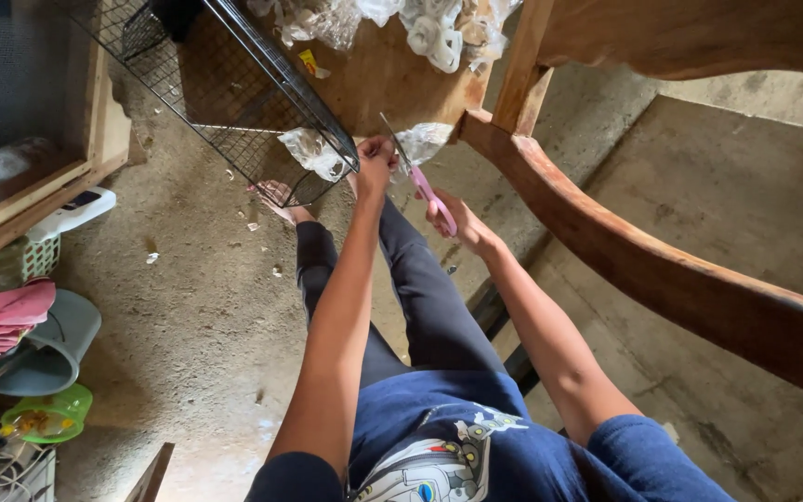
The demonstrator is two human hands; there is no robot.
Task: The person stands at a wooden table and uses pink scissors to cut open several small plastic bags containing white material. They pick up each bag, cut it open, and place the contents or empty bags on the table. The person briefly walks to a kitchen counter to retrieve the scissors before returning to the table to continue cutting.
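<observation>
Right hand (pixel 448 216) grips pink-handled scissors (pixel 420 177), long axis running from 5 o'clock up to 11, blade tips by the left hand (pixel 375 158). Left hand is pinched shut, probably on the clear plastic wrap (pixel 425 139) at the wooden board (pixel 392 84) edge, though the grip is small and hard to read. Wrap lies at 1 o'clock from the left fingers, touching the blades; wire basket (pixel 234 84) at 10 o'clock.

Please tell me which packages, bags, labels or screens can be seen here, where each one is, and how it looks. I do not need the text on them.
Clear plastic bags: piled on the wooden board, top centre, crumpled, whitish.
Clear plastic bag: by the wire basket, crumpled.
Clear plastic piece: between left hand and right hand holding pink-handled scissors.
Small yellow wrapper: on the board.
No screens visible.
</observation>
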